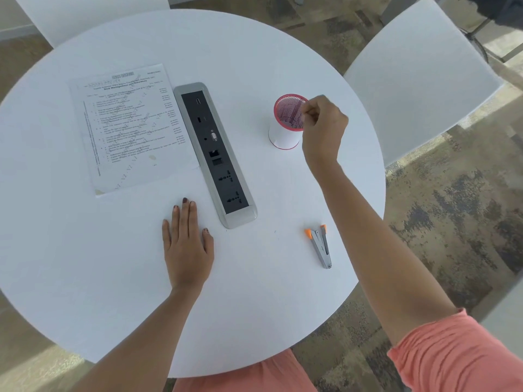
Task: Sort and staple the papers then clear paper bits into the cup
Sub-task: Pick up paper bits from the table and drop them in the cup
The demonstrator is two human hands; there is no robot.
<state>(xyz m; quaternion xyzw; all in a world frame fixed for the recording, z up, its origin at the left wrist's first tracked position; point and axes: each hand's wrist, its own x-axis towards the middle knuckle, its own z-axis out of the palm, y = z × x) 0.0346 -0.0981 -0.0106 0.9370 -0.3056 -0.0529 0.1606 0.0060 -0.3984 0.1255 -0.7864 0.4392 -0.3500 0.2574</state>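
A stack of printed papers [128, 127] lies flat at the left of the round white table [113, 278]. A red mesh cup [287, 123] with a white sleeve stands upright at the right of the middle. My right hand [324, 124] hovers at the cup's right rim, fingertips pinched together over the opening; whether a paper bit sits between them I cannot make out. My left hand [186, 244] rests flat on the table, palm down, fingers apart, holding nothing. A silver stapler [321, 246] with orange tips lies open near the table's right edge.
A grey power and socket strip [215, 154] is set into the table's middle, running diagonally between papers and cup. White chairs stand at the far right [418, 80] and far left [85, 15]. A few tiny specks [275, 231] lie near the stapler.
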